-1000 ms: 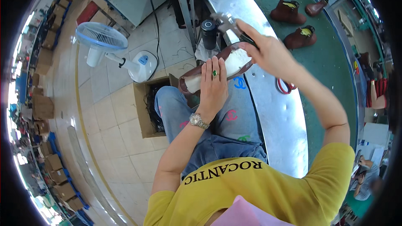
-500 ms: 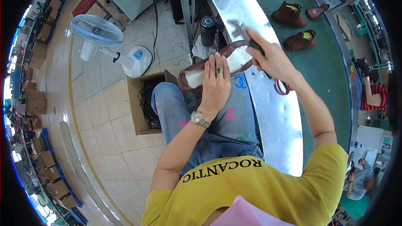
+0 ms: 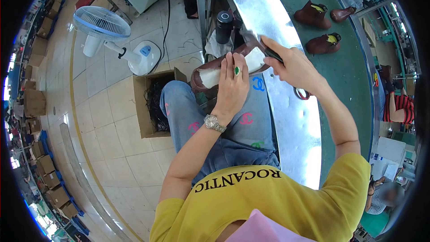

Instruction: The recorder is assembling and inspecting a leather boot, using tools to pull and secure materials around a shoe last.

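A brown leather boot (image 3: pixel 209 78) lies bottom up across my thighs, its white underside facing me. My left hand (image 3: pixel 233 84) lies over the middle of that underside, fingers together and bent a little around it; the thumb is hidden. In my right hand (image 3: pixel 296 68) is the black handle of a hammer (image 3: pixel 253 40). Its metal head is smeared by motion and sits just over the boot's far right end. Whether it touches the leather I cannot tell. Red-handled scissors (image 3: pixel 302 93) lie on the metal bench beside my right wrist.
The metal bench edge (image 3: pixel 291 130) runs along my right, with a green belt (image 3: pixel 333 89) beyond it carrying several brown boots (image 3: pixel 323 44). A black bottle (image 3: pixel 224 28) stands behind the boot. An open carton (image 3: pixel 145 125) and a fan (image 3: pixel 143 56) are on the left.
The hammer head has come down closer to the boot's right end, and my right hand has shifted slightly. My left hand stays on the boot. The whole view has turned a little.
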Motion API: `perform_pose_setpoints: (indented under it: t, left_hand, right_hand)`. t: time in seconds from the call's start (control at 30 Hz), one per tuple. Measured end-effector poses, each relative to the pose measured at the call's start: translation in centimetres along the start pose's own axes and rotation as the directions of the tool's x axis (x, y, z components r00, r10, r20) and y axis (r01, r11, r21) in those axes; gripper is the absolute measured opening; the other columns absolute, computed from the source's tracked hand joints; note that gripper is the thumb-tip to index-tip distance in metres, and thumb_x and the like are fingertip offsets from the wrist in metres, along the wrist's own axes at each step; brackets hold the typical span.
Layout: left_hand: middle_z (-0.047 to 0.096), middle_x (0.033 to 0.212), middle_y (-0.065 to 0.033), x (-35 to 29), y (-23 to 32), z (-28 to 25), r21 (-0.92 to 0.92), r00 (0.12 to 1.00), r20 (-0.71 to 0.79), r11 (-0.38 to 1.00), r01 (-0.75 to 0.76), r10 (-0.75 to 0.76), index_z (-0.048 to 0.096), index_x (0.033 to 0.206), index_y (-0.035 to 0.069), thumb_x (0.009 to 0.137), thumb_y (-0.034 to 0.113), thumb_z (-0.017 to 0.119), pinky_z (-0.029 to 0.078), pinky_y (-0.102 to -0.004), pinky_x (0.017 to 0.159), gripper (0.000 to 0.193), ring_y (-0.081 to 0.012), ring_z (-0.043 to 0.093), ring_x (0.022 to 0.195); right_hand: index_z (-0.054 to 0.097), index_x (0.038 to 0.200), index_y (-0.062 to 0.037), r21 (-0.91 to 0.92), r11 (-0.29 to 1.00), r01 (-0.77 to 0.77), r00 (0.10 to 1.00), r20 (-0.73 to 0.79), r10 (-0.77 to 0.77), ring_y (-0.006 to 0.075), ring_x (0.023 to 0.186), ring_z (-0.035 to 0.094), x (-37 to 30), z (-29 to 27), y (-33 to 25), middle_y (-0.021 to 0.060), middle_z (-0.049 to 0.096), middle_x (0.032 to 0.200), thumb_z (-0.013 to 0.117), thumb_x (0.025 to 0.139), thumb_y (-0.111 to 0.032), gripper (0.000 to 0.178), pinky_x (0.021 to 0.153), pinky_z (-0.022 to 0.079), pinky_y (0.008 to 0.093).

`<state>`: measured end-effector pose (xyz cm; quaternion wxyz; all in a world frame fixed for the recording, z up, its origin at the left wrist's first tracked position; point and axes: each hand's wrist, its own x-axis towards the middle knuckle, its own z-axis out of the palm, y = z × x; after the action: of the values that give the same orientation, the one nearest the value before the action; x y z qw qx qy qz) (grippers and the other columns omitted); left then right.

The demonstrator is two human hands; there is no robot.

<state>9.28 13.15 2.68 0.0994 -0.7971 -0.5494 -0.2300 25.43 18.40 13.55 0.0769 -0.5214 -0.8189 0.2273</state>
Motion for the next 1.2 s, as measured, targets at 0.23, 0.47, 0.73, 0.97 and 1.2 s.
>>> perform_pose_setpoints:
  t: [0.23,0.47,0.73,0.97,1.2]
  left_hand:
    - [0.046,0.120,-0.0234,0.1,-0.2,-0.1,-0.099,0.999,-0.031,0.995,0.012,-0.015,0.047,0.118,-0.011,0.075,0.006,0.056,0.035,-0.0415,0.102,0.047,-0.0371,0.044,0.118]
    - [0.049,0.113,-0.0240,1.8,-0.9,-2.5,-0.458,0.969,0.100,0.854,0.247,-0.227,0.046,0.116,-0.013,0.077,0.004,0.052,0.039,-0.0435,0.095,0.043,-0.0356,0.048,0.108]
    - [0.050,0.115,-0.0260,-0.6,-2.0,-2.9,0.130,0.994,0.106,0.991,0.018,-0.032,0.048,0.118,-0.015,0.079,0.007,0.047,0.036,-0.0430,0.099,0.045,-0.0364,0.048,0.109]
    - [0.047,0.122,-0.0277,-1.5,-2.1,-2.2,0.088,1.000,0.003,0.996,0.017,-0.018,0.048,0.117,-0.014,0.079,0.007,0.049,0.033,-0.0436,0.104,0.043,-0.0387,0.043,0.119]
    - [0.052,0.118,-0.0210,-0.4,-3.5,-6.1,-0.325,0.962,0.034,0.908,0.265,-0.269,0.042,0.123,-0.004,0.059,0.010,0.078,0.036,-0.0418,0.099,0.075,-0.0343,0.048,0.115]
  right_hand:
    - [0.034,0.135,-0.0109,-0.257,0.964,0.062,0.993,0.109,-0.035,0.0404,0.061,0.058,0.1,0.9,-0.9,0.0207,0.060,0.067,0.054,0.088,-0.015,0.051,0.057,0.044,0.0473]
    - [0.030,0.139,-0.0169,-0.297,0.955,0.011,0.998,0.057,0.006,0.0388,0.056,0.057,-0.8,2.9,-0.8,0.0211,0.058,0.063,0.053,0.089,-0.015,0.055,0.054,0.043,0.0488]
    - [0.032,0.138,-0.0162,-0.191,0.967,0.168,0.970,-0.140,-0.196,0.0372,0.054,0.059,-0.7,1.7,-3.4,0.0195,0.059,0.059,0.053,0.088,-0.016,0.055,0.052,0.046,0.0481]
    - [0.021,0.142,-0.0169,-0.284,0.949,0.139,0.988,0.100,-0.115,0.0371,0.052,0.059,-0.8,3.0,-3.5,0.0190,0.059,0.059,0.051,0.089,-0.017,0.061,0.048,0.046,0.0468]
    - [0.022,0.142,-0.0134,-0.291,0.950,0.115,0.990,0.115,-0.084,0.0379,0.052,0.059,0.0,3.5,-4.0,0.0180,0.058,0.057,0.050,0.089,-0.016,0.060,0.048,0.045,0.0469]
